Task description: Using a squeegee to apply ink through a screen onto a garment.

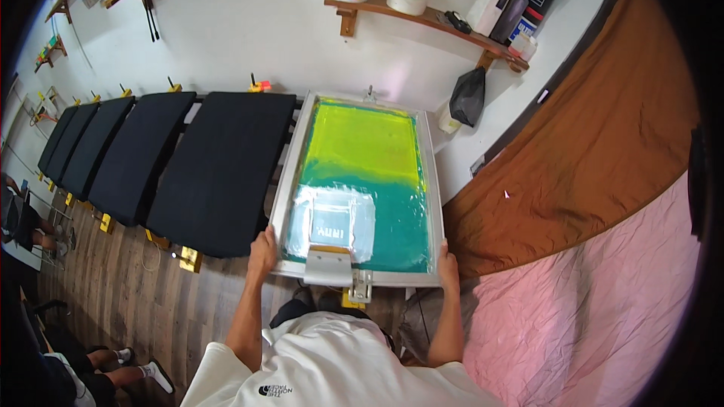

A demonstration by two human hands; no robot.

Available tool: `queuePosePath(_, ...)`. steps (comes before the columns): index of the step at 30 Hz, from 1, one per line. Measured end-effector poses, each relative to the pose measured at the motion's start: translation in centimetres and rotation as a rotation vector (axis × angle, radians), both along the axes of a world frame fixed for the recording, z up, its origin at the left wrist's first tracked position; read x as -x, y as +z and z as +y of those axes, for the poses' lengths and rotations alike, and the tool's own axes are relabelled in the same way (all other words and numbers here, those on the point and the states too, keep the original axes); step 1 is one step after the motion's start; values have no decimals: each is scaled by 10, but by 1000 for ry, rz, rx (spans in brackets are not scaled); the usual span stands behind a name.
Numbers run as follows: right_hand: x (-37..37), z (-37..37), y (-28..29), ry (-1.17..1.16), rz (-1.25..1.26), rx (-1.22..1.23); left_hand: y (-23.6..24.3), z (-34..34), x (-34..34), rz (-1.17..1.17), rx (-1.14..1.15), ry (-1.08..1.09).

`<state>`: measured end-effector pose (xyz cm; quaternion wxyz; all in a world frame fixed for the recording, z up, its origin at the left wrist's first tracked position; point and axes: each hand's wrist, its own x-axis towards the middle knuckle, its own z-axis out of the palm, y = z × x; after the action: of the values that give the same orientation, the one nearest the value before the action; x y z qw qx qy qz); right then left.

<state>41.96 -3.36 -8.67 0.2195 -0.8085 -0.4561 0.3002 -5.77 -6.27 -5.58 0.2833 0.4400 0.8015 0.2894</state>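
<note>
A rectangular screen-printing frame (435, 196) with a silver rim lies in front of me. Its mesh is teal, with yellow-green ink over the far half and a pale stencilled patch with reversed lettering near the lower left. A metal clamp (327, 265) sits at its near edge. My left hand (262, 252) grips the frame's left side near the bottom corner, and my right hand (447, 259) grips the opposite side, fingers partly hidden along the edge.
Several black-covered platens (219, 166) run left. Shelves (362, 4) hold buckets and containers. A black bag (467, 96) hangs at the wall. Brown fabric (573, 143) and pink sheeting (573, 301) fill the right. Other people's legs (113, 362) show at lower left.
</note>
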Motion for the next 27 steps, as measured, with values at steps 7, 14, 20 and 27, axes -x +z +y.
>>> queuePosePath(7,1,-13,20,10,135,-70,7,-12,6,-83,-61,-47)
queuePosePath(14,45,-36,61,-73,251,-123,37,-10,50,-165,-100,-101)
queuePosePath(20,161,-55,104,-185,275,-263,71,6,155,-201,-79,-185)
queuePosePath(27,303,-56,85,-229,379,-342,94,4,305,-138,-148,-186)
